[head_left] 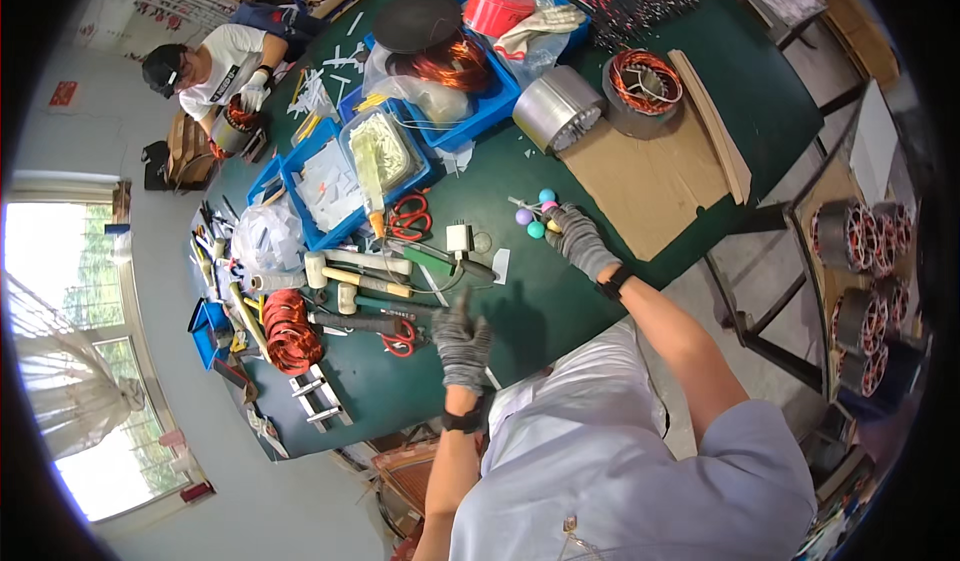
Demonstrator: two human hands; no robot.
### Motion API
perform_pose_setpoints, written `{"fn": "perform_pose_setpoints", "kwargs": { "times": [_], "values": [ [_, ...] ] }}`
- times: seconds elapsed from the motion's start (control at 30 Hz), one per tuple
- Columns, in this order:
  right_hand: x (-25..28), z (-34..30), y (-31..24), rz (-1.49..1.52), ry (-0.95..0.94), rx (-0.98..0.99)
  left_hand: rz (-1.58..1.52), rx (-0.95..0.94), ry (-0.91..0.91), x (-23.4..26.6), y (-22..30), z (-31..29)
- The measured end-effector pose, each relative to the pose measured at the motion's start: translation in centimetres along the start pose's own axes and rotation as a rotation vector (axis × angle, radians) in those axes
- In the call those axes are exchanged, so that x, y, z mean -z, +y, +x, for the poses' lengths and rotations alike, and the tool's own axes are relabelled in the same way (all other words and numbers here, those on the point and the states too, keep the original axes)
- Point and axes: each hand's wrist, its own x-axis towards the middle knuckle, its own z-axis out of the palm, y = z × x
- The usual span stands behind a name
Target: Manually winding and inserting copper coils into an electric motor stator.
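Observation:
My right hand (582,243), in a grey striped knit glove, is closed at the fingertips on a small bunch of coloured balls (525,217) in purple, teal, blue, pink and yellow. It is over the green table, near a sheet of cardboard (640,196). My left hand (462,349), in a matching glove, hovers by the table's near edge with nothing visible in it, fingers apart and pointing away from me. Close to it lie red-handled scissors (400,339), a wooden-handled mallet (368,282) and a white plug adapter (458,238).
Blue bins (455,136) with copper wire and paper strips stand across the table. Two motor stators, a bare metal one (560,109) and a wound one (642,91), are at the cardboard. A red wire coil (290,331) lies left. Another person (225,71) works far left.

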Motion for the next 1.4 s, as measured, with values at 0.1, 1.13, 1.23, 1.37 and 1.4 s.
{"fn": "perform_pose_setpoints", "kwargs": {
  "times": [0.1,1.13,1.23,1.37,1.4],
  "values": [
    [4.5,-1.0,-7.2,0.206,-0.034,0.186,0.017,-0.201,0.115,2.1,-1.4,1.5],
    [8.8,5.7,-4.8,-0.605,0.057,-0.169,-0.167,-0.434,-0.147,-10.4,13.2,31.5],
    [9.3,5.8,-4.4,-0.57,0.046,-0.153,-0.39,-0.214,-0.338,-9.8,14.5,31.0],
    [9.2,6.0,-4.1,-0.554,0.105,-0.085,-0.448,-0.025,-0.516,-8.2,14.9,32.7],
    [9.0,6.0,-3.1,-0.38,0.207,0.016,-0.447,-0.027,-0.502,-8.5,14.5,33.4]
  ]
}}
